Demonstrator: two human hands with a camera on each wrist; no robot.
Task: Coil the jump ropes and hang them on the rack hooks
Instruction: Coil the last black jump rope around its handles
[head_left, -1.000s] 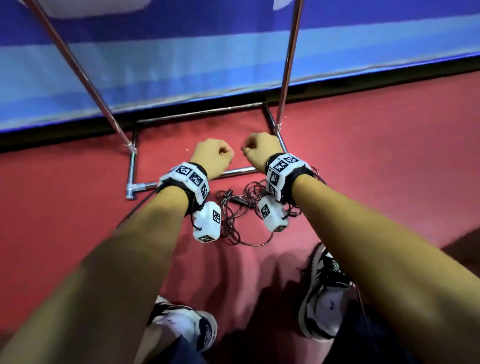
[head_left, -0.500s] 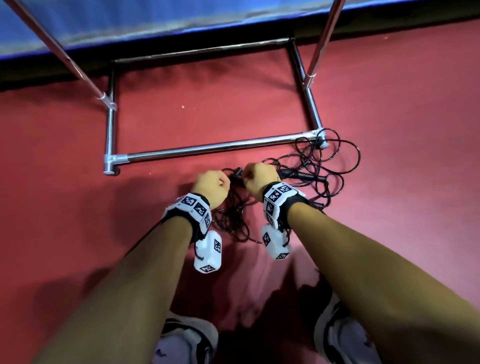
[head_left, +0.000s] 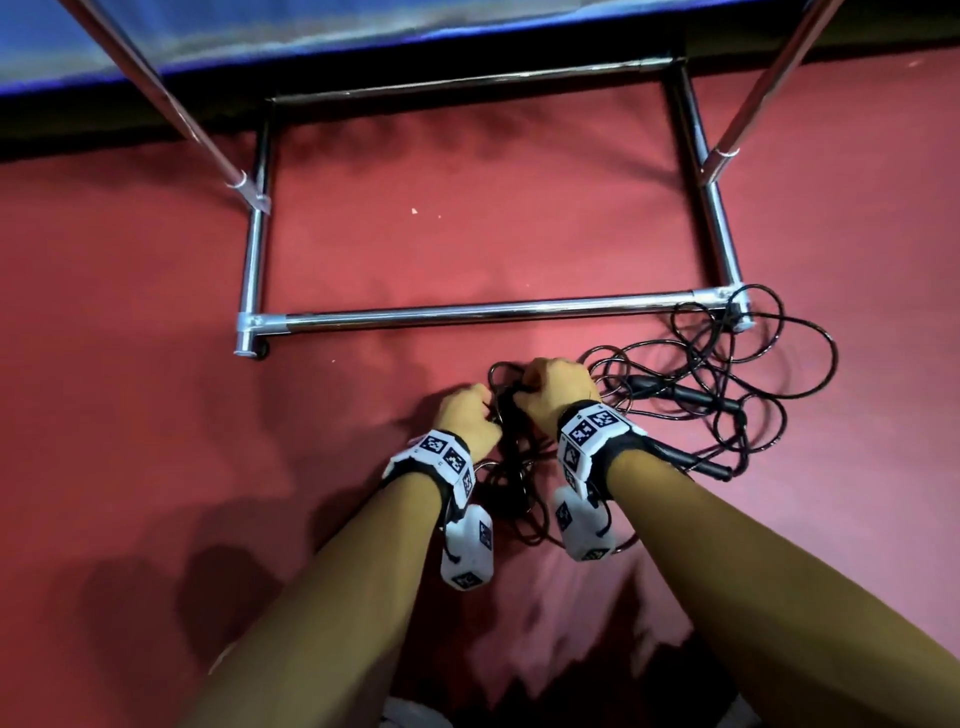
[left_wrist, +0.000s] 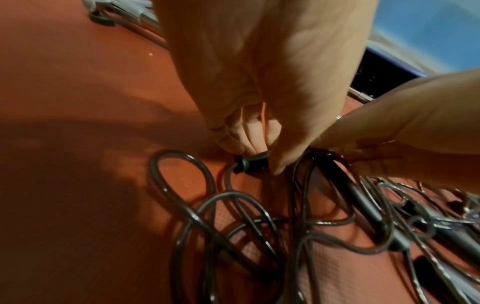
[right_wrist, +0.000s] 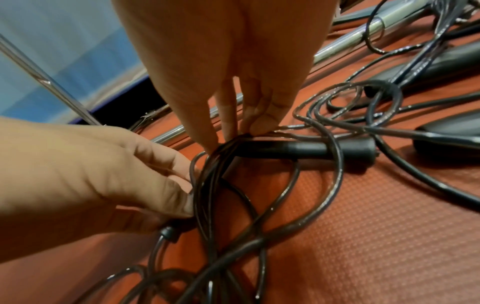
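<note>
From the head view, my left hand (head_left: 467, 415) and my right hand (head_left: 553, 389) are down at the red floor (head_left: 467, 249), close together over a tangle of black jump ropes (head_left: 717, 395). The ropes lie in loose loops near the right corner of the metal rack base (head_left: 483, 314), one loop touching that corner, and black handles (head_left: 691, 397) lie among them to the right of my right hand.

In the left wrist view, my left hand (left_wrist: 249, 115) has its fingers (left_wrist: 246, 131) curled down and pinching the ribbed end of one handle (left_wrist: 253, 162), where the cord comes out and bends into a loop on the floor. My right hand (left_wrist: 389, 131) is just beside it on the right.

In the right wrist view, my right hand (right_wrist: 233, 82) pinches a bunch of several cord strands (right_wrist: 223, 156) with thumb and fingertips, just above the floor. Another handle (right_wrist: 311, 152) lies flat behind the bunch. My left hand (right_wrist: 103, 174) sits to the left, its fingers against the same strands.
</note>
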